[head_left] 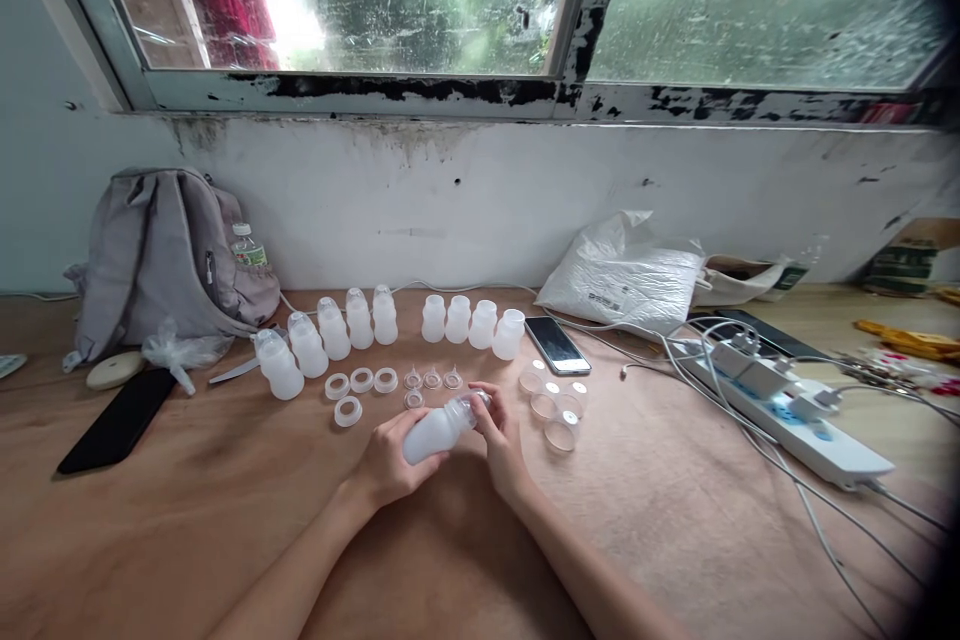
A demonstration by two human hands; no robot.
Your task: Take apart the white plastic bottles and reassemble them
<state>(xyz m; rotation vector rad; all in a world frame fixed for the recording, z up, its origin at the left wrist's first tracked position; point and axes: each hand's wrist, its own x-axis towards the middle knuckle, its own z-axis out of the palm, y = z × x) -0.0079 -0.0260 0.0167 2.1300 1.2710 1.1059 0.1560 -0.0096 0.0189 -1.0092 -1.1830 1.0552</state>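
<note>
My left hand [394, 460] is wrapped round the frosted body of a baby bottle [431, 436], held tilted above the table with its top toward the right. My right hand [496, 430] closes its fingers on the bottle's clear cap [466, 406], partly hiding it. Just beyond the hands lie several white collar rings [361, 380] and several clear teats [432, 378]. Clear caps [559, 434] sit to the right of my right hand. Behind these stand several capped bottles [332, 328] at left and several uncapped bottles [482, 324] at right.
A grey backpack [161, 250], a black pouch [118, 422] and a plastic bag [184, 352] occupy the left side. At right are a phone [558, 346], a white parcel [630, 270] and a power strip [795, 420] with trailing cables. A wall with a window bounds the table's back.
</note>
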